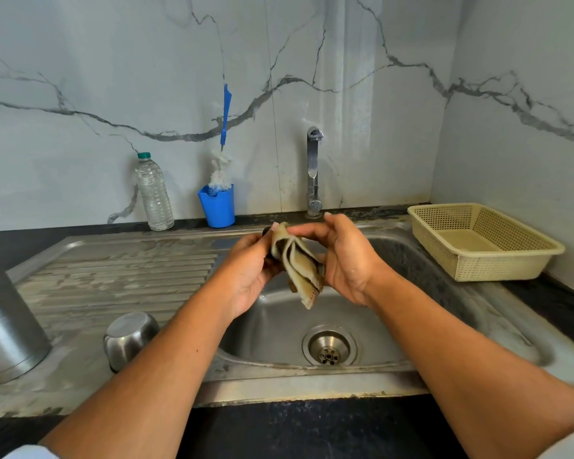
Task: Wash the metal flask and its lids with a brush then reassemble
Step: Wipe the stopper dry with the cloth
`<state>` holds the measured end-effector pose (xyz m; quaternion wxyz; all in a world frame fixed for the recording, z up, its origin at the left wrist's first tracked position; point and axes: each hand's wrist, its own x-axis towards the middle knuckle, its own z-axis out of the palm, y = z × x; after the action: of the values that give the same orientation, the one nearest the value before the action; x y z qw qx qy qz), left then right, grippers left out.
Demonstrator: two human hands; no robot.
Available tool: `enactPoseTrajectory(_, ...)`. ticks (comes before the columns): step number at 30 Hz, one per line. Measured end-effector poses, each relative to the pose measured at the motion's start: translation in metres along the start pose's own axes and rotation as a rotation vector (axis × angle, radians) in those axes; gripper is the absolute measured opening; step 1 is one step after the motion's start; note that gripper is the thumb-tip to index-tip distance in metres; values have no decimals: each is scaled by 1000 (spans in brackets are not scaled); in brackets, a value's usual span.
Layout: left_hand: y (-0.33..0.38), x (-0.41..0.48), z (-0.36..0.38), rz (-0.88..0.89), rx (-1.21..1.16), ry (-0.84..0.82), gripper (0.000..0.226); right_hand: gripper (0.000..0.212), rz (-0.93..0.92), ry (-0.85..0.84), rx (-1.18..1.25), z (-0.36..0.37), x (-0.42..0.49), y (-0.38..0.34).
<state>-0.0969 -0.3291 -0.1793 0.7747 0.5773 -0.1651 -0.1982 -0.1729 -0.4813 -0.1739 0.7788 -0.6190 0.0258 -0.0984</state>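
Note:
Over the sink basin point(395, 326), my left hand point(249, 276) and my right hand point(345, 260) together hold a folded beige cloth point(299, 270). A small dark object point(266, 232) peeks out between the cloth and my left fingers; what it is cannot be told. The metal flask body point(7, 326) stands at the far left on the drainboard. A steel cup-shaped lid point(130, 339) sits upside down on the drainboard near the basin. A blue-handled bottle brush point(222, 154) stands in a blue holder point(217, 207) by the wall.
A plastic water bottle point(153, 193) stands left of the holder. The tap point(314, 170) rises behind the basin. A beige plastic basket point(481, 243) sits on the dark counter at the right. The drain point(328, 349) is open in the basin floor.

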Motion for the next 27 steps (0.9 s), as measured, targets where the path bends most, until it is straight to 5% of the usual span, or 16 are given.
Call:
enactPoseTrajectory(5,-2,1,1,-45,63,9,56,12,-169,64,-312,3,2,5)
enactPoseTrajectory(16,-8,5,-2,2,383,31,82,45,-325,100,-826,9,-7,-1)
enactPoseTrajectory(20,-8,3,2,8,506,54,69,58,-348,115,-994,17,-7,2)
enactPoseTrajectory(27,-5,1,6,39,533,0,53,45,-193,193,-835,24,-8,5)
